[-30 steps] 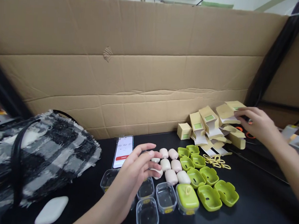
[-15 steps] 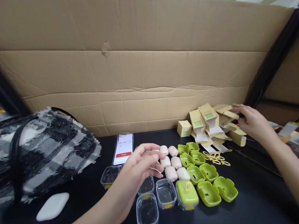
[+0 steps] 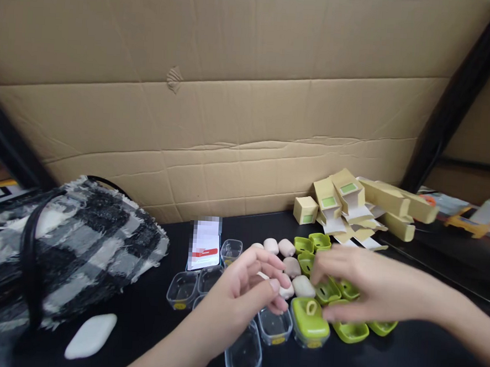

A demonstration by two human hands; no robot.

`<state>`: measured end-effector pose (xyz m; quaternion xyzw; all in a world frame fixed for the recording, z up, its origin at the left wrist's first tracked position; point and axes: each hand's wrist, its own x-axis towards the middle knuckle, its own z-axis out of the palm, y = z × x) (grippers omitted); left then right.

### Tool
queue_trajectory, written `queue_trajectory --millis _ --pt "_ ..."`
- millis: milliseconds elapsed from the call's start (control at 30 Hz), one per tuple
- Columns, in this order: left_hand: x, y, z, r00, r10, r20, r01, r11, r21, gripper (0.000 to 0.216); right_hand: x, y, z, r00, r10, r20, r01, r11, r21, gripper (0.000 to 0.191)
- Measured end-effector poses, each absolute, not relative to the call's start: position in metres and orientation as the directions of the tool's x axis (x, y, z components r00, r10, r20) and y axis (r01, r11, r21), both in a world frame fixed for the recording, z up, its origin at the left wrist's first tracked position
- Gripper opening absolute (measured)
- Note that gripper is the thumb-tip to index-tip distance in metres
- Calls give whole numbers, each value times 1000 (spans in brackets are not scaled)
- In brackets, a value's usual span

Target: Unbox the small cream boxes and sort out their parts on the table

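Observation:
My left hand (image 3: 253, 286) hovers over the middle of the group with its fingers loosely curled and apart, and nothing shows in them. Under and behind it are small pale rounded blocks (image 3: 304, 286) and clear plastic cups (image 3: 243, 352), partly covered by the hand. Slightly blurred, my right hand (image 3: 363, 285) reaches over the bright green hollow shells (image 3: 350, 329), thumb and fingers apart. Beside its thumb stands a clear cup topped with a green lid (image 3: 309, 317) that carries a small yellow loop. Whether the right fingers touch a shell I cannot tell.
Opened cardboard boxes (image 3: 351, 204) are piled at the back right, beside a small closed box (image 3: 305, 210). A phone (image 3: 205, 243) leans at the back. On the left lie a checkered bag (image 3: 100, 235) and a white rounded object (image 3: 90, 336). Cardboard (image 3: 249, 112) walls the back.
My right hand has come from the box pile toward me and left, over the green shells. An elongated box now shows at the pile's right. The left hand has shifted slightly right and down.

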<state>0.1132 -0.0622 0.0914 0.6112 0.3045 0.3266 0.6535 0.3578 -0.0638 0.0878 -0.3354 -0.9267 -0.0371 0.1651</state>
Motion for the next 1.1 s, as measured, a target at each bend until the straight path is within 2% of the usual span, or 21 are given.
queue_trajectory --millis 67,100,200,300,400,500,633,767,867,967,1100 --pt "114 -64 90 598 800 41 41 -81 996 8 344 -72 81 -749 633 195 613 774 -160 23" --pt "114 -66 90 600 798 64 101 -155 983 8 340 -74 79 -754 636 163 607 770 -196 20" --pt "115 -70 90 652 752 101 274 -358 893 15 340 -76 79 -768 615 179 583 787 -201 4" --pt "118 -73 86 719 687 104 317 -458 831 41 341 -81 87 -744 611 270 577 792 -201 11" --pt "121 -75 78 704 701 111 292 -429 855 63 337 -88 92 -668 636 386 581 770 -265 14" --pt "123 -77 73 649 757 76 293 -341 893 59 330 -92 88 -574 684 450 579 728 -368 15" --pt "123 -81 78 610 792 27 332 -286 899 52 325 -93 77 -469 762 447 519 647 -558 14" --pt "119 -82 92 597 801 41 347 -305 887 49 324 -93 71 -390 824 412 376 551 -745 12" --pt "115 -81 102 595 801 67 343 -328 880 49 326 -92 71 -284 855 434 270 506 -819 12" --pt "109 -78 111 582 809 85 378 -362 852 36 329 -87 73 -144 890 432 81 446 -891 12" --pt "96 -72 126 511 845 159 449 -420 789 36 331 -80 75 -198 930 309 -141 285 -948 12"
